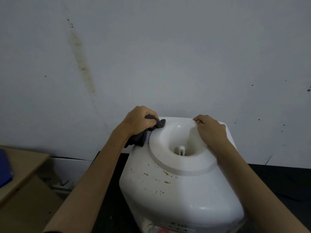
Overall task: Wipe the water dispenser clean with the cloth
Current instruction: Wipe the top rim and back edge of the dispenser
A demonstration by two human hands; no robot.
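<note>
1. Head view: a pale wall (168, 56) fills the upper half, marked by a long brownish streak (80, 59) on its left side and scattered dark specks.
2. The white water dispenser (181, 190) stands below the wall on a dark worktop (282, 179), its top facing the camera; brown spots and smears dot the near left part of the top.
3. A raised round collar (168, 165) rings the dispenser's bottle well, with a small white spike (181, 148) upright at the bottom of the well.
4. A brown cardboard box (25, 174) sits at the lower left, with something blue (5, 169) lying on it.
5. The right hand (210, 130) rests on the far right rim of the top, fingers curled over the back edge.
6. The left hand (139, 120) grips the dark grey cloth (143, 133), bunched in its curled fingers, at the dispenser's far left corner; part of the cloth touches the top there and the rest hangs below the hand.
</note>
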